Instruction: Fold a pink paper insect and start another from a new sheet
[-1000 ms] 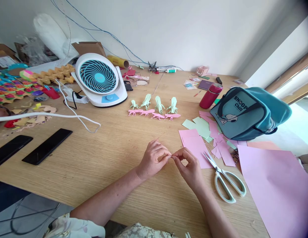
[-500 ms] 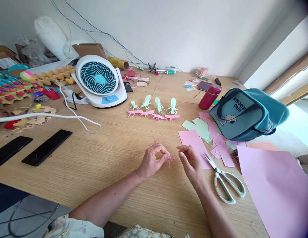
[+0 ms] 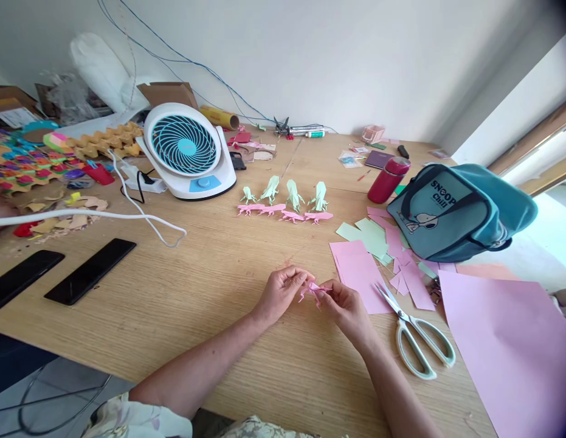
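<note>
Here in the head view, both hands meet over the table (image 3: 196, 322), and between them is a small pink paper figure (image 3: 314, 290), thin folded legs sticking out and pointing down! The left hand (image 3: 279, 296) has its grip closed, thumb and finger pinching the figure's left end. Across from it, the right hand (image 3: 350, 309) pinches the other end, fingers curled in tight. The figure hangs just above the wood.

Beyond the hands, what a line-up: four green paper figures (image 3: 318, 196) standing in a row, and right in front of them, four pink creatures (image 3: 318, 216) on their own thin legs. Over by the right hand, the scissors (image 3: 405, 316) lie with their tips over the pink sheets (image 3: 358, 271). Further right comes a large pink sheet (image 3: 506, 340), with the teal bag (image 3: 440, 213) behind it and the red bottle (image 3: 388, 180) just beside that.
</note>
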`<state>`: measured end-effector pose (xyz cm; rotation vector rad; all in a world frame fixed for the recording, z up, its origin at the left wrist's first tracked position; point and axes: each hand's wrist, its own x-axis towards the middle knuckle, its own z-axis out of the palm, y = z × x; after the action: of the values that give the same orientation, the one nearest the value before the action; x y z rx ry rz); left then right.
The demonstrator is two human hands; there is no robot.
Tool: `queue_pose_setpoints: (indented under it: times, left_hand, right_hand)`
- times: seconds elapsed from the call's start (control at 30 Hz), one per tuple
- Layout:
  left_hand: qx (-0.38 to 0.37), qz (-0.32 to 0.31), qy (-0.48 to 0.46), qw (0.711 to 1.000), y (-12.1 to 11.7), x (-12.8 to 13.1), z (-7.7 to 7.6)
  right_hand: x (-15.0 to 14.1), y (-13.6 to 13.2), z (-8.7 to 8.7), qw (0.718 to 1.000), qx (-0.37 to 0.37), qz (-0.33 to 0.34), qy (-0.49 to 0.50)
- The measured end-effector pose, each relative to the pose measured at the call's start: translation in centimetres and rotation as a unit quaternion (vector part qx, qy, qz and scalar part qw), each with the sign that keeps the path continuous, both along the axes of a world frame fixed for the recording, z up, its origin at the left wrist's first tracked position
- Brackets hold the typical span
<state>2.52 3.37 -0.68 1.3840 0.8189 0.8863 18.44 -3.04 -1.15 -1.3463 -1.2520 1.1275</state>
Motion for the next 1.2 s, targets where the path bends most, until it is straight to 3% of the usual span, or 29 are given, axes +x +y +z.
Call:
queue_pose_setpoints:
  times: [0.13,0.27,0.47,0.57,0.67,0.77,0.9,1.03,1.2]
  left_hand:
    - [0.016,-0.007,0.008,1.0,0.2,0.0,0.0]
    - [-0.003,-0.035,-0.003,0.999,0.3,0.1,-0.2]
    - [-0.149,-0.095,-0.057,0.983,0.1,0.1,-0.1]
    - [-0.226,-0.113,-0.089,0.963,0.1,0.0,-0.1]
    - [-0.258,-0.127,-0.125,0.949,0.2,0.0,0.0]
    - [-0.22,-0.112,-0.133,0.96,0.2,0.2,0.1]
    - [-0.117,-0.016,-0.089,0.989,0.2,0.4,-0.2]
    - [-0.019,0.044,-0.025,0.999,0.2,0.4,-0.6]
    - [0.064,0.052,0.058,0.995,-0.5,0.6,-0.3]
  right_hand:
    - [0.5,0.0,-0.6,1.0,0.012,-0.001,-0.011]
    - [0.9,0.1,-0.6,0.996,0.074,-0.013,-0.043]
    - [1.1,0.1,-0.3,0.974,0.197,-0.05,-0.102]
    - [1.1,0.1,-0.4,0.967,0.221,-0.045,-0.115]
    - [1.0,0.0,-0.5,0.967,0.22,-0.045,-0.119]
    - [1.1,0.1,-0.8,0.975,0.178,-0.086,-0.103]
    - [1.1,0.2,-0.9,0.984,0.086,-0.144,-0.054]
    - [0.6,0.2,-0.8,0.99,0.057,-0.125,-0.033]
    - [-0.2,0.1,-1.0,0.993,0.055,-0.098,-0.036]
